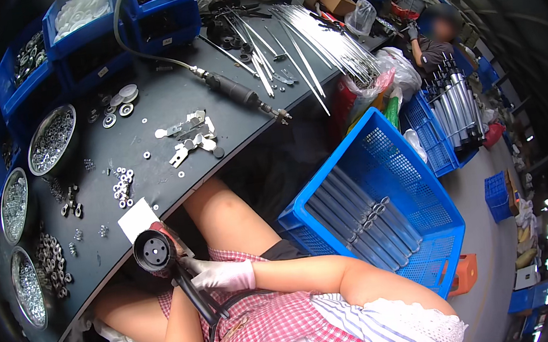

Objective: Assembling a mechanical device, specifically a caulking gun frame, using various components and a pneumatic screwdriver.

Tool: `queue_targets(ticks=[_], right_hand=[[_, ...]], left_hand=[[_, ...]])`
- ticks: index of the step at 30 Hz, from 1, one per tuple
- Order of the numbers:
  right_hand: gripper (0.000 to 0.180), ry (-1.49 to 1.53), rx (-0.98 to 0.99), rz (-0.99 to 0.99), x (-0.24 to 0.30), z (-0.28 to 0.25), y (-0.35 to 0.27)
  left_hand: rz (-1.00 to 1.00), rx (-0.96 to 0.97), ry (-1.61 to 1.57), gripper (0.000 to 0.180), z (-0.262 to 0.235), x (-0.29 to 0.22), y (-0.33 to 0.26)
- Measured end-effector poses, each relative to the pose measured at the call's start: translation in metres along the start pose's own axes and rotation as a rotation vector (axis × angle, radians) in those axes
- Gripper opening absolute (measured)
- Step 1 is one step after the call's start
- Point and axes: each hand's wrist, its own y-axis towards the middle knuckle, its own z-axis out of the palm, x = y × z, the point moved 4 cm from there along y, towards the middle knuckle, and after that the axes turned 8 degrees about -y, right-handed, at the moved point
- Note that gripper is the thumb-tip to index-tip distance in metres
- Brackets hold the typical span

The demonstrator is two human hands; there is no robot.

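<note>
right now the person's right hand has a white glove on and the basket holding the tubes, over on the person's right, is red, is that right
Not quite: the basket holding the tubes on the person's right is blue, not red, as the head view shows. The right hand does have a white glove on.

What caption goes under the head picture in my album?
A white-gloved right hand near a round black part, between a dark bench and a blue basket.

free gap between tool (232, 90) and metal plates (201, 142)
</note>
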Motion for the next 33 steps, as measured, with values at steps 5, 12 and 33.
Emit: queue_targets(ticks=[5, 12, 33], right_hand=[[0.060, -0.496, -0.268, -0.276, 0.006, -0.005, 0.018], [0.033, -0.761, -0.285, 0.103, 0.019, -0.007, 0.018], [0.026, -0.524, -0.395, -0.270, -0.049, -0.058, 0.044]], left_hand=[[0.071, 0.068, -0.007, 0.040, 0.008, -0.017, 0.006], [0.178, 0.169, -0.016, 0.041, 0.026, -0.021, -0.009], [-0.133, -0.045, -0.106, 0.042, 0.039, -0.056, -0.017]])
